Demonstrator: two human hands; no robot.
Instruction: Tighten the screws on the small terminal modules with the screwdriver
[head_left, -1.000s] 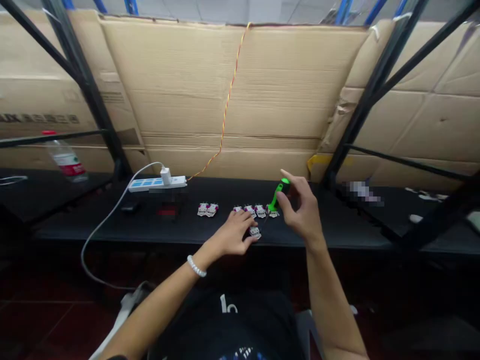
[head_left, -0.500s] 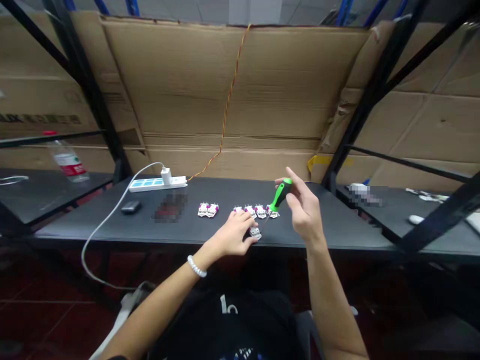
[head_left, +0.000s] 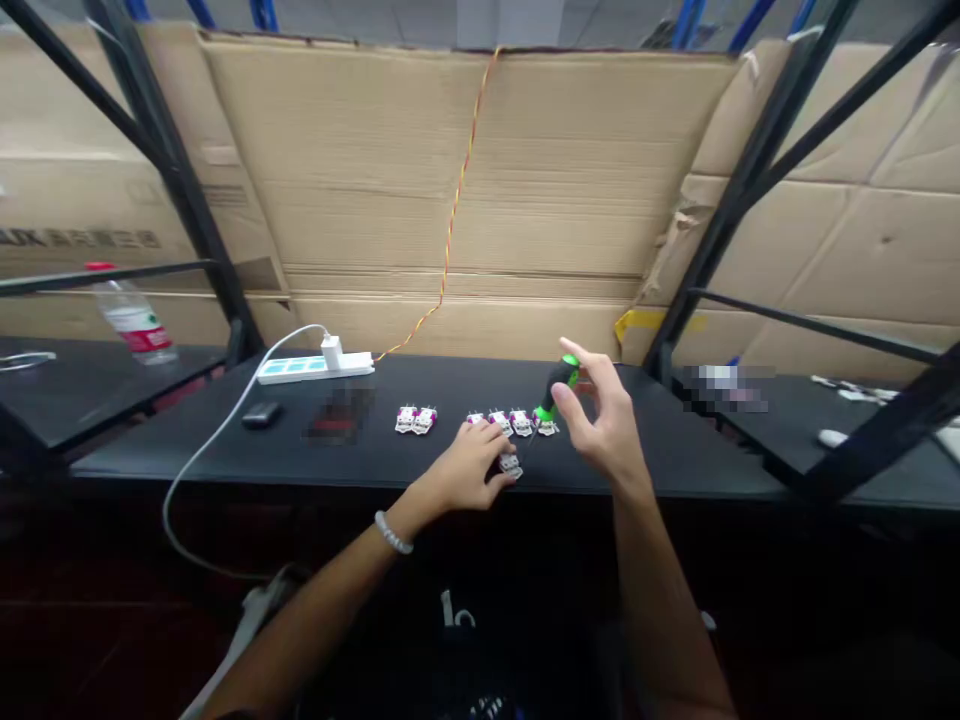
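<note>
At the front edge of the black table [head_left: 352, 462], the left hand [head_left: 472, 468] pins a small white part [head_left: 511, 464] with fingers and thumb, while the right hand [head_left: 609, 428], apart from it, grips a green-and-black screwdriver [head_left: 556, 386], shaft slanting down; whether the tip touches, I can't tell. Similar white-and-purple pieces [head_left: 416, 420] sit farther back, and a power strip [head_left: 315, 367] lies by the back left corner, beneath cardboard sheeting [head_left: 360, 170] between black metal posts [head_left: 712, 230].
</note>
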